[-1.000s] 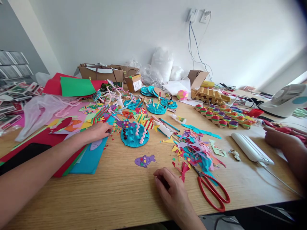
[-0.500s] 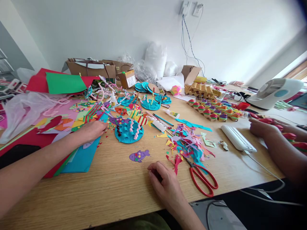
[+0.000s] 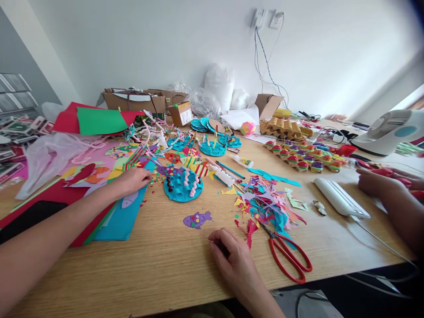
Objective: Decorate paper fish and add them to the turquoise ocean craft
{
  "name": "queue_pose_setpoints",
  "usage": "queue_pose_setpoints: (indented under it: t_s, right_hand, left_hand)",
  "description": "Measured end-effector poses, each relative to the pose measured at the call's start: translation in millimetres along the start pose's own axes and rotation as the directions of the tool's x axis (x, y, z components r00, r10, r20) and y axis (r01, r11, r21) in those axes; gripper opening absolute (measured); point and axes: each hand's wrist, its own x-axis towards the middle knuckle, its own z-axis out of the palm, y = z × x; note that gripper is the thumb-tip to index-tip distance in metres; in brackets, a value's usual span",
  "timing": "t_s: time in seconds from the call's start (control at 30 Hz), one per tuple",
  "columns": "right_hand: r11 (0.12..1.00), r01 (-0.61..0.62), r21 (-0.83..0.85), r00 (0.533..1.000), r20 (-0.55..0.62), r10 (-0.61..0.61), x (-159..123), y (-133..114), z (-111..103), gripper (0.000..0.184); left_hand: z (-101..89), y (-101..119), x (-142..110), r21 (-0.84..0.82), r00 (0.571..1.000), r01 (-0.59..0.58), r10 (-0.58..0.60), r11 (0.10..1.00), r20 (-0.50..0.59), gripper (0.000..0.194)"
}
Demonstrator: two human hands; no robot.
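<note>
The left hand (image 3: 141,178) lies over the edge of the blue sheets (image 3: 121,221); its fingers are bent downward, their undersides hidden, and whether they pinch anything cannot be told. The right hand (image 3: 232,255) rests on the tabletop (image 3: 159,274), loosely curled with a narrow opening at the thumb; no object shows in it, though its palm is hidden.

The purple paper fish (image 3: 197,220) lies flat between the hands, just beyond the right fingertips and apart from both. The blue bumpy disc (image 3: 179,190), bearing twisted stems, sits to the right of the left hand. Red-handled scissors (image 3: 289,256) lie right of the right hand, blades partly obscured among paper scraps (image 3: 265,198).

At the right edge, another person's hands (image 3: 380,182) are partly cut off; red items there are hard to identify.
</note>
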Motion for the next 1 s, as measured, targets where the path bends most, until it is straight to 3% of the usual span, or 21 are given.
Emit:
queue_pose_setpoints:
  t_s: [0.33, 0.53, 0.77, 0.9, 1.0]
  right_hand:
    - [1.0, 0.012, -0.003, 1.0, 0.017, -0.012, -0.4, 1.9, 1.2, 0.012]
    - [0.995, -0.082, 0.05, 0.995, 0.055, 0.079, 1.7, -1.1, -3.9, 0.011]
    - [0.942, -0.243, 0.231, 0.97, 0.046, 0.239, 12.3, -1.1, -10.6, 0.013]
    - [0.943, -0.21, 0.259, 0.977, 0.036, 0.208, 20.7, -5.4, -7.3, 0.012]
    - [0.961, -0.149, 0.234, 0.989, 0.02, 0.149, 24.8, -11.5, -4.3, 0.011]
  left_hand:
    - [-18.8, 19.9, -19.0, -0.392, 0.986, 0.158, -0.124, 0.906, 0.109, 0.031]
    - [-17.9, 50.7, -34.7, -0.547, 0.982, 0.167, -0.091, 0.82, 0.164, 0.033]
    - [-14.7, 101.7, -43.9, -0.581, 0.977, 0.071, 0.06, 0.811, 0.203, 0.027]
    - [-7.1, 122.8, -43.2, -0.566, 0.971, 0.028, 0.112, 0.824, 0.211, 0.025]
    - [-5.6, 124.1, -42.1, -0.532, 0.977, 0.012, 0.104, 0.847, 0.186, 0.022]
